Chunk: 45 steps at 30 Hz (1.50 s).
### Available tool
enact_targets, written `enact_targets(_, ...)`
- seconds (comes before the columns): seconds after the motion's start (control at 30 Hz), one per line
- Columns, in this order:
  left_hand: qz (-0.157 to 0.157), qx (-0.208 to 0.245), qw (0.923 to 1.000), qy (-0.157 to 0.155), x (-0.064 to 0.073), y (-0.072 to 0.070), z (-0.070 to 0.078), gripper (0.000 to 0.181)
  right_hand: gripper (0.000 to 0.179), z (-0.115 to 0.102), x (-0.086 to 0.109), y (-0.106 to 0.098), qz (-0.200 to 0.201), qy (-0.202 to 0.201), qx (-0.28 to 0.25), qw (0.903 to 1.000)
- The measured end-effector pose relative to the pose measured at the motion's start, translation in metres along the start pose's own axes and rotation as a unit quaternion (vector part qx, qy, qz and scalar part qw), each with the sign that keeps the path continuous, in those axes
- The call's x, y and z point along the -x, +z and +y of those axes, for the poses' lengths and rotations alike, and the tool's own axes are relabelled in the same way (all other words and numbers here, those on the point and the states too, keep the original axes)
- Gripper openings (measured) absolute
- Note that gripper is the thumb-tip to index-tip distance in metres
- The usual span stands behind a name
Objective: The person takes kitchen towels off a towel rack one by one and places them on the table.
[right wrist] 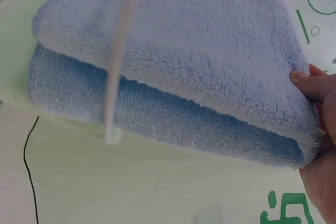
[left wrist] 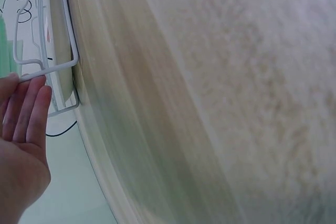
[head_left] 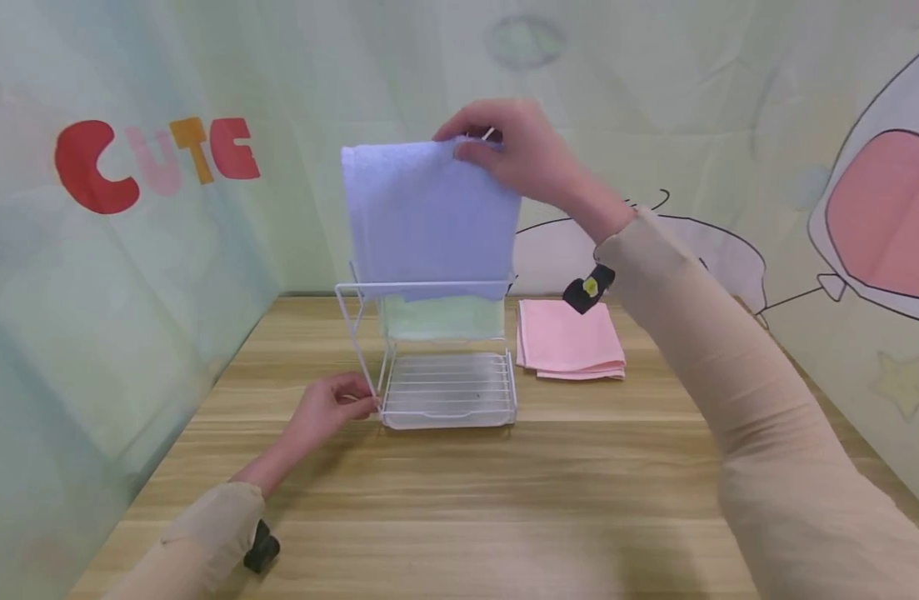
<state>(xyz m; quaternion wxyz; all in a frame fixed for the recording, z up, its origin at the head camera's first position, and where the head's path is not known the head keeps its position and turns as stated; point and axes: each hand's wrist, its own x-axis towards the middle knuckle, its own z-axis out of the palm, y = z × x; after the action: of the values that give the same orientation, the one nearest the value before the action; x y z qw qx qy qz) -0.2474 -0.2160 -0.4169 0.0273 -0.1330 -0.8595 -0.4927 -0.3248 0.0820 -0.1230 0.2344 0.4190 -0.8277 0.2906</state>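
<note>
A white wire rack (head_left: pixel 422 287) stands on the table, a shallow tray (head_left: pixel 452 392) at its base. My left hand (head_left: pixel 326 414) pinches the rack's lower left post between thumb and fingers; the left wrist view shows the thumb and fingertips at the wire (left wrist: pixel 55 69). High above the rack, my right hand (head_left: pixel 525 154) grips a folded light-blue towel (head_left: pixel 429 217) by its upper right corner. The towel hangs down, its lower edge behind the rack's front top bar. Behind it, a pale green towel (head_left: pixel 444 318) hangs on the rack, its upper part hidden. In the right wrist view the blue towel's folded layers (right wrist: pixel 173 114) spread slightly apart.
A folded pink towel (head_left: pixel 571 340) lies on the wooden table (head_left: pixel 429 508), right of the rack. A printed cloth backdrop (head_left: pixel 317 83) closes off the back and sides. Each wrist carries a small black device, such as the right one (head_left: pixel 589 289).
</note>
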Motion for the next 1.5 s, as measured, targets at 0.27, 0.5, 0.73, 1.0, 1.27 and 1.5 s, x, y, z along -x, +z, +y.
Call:
enact_targets(0.27,0.001,0.003,1.0000,0.004,0.001,0.000,0.002,0.014,0.020,-0.008,-0.013,-0.026,0.027,0.038,0.018,0.9988)
enact_targets(0.5,0.004,-0.002,1.0000,0.000,0.002,-0.001,0.002,0.013,0.021,-0.016,-0.016,-0.046,0.074,0.055,0.011,0.9957)
enact_targets(0.73,0.004,0.003,1.0000,0.000,0.002,-0.003,0.002,0.016,0.020,-0.013,-0.007,-0.065,0.099,0.067,0.028,0.9925)
enact_targets(1.0,0.008,0.009,0.9999,-0.006,0.006,-0.004,0.004,0.018,0.019,0.024,0.003,-0.085,0.108,0.095,0.059,0.9879)
enact_targets(1.27,0.013,0.005,0.9998,-0.011,0.005,-0.003,0.002,0.015,0.018,0.050,0.021,-0.111,0.111,0.143,0.051,0.9822)
enact_targets(1.5,0.014,0.002,0.9998,-0.015,0.005,-0.003,0.003,0.013,0.018,0.068,0.040,-0.127,0.100,0.175,0.030,0.9790)
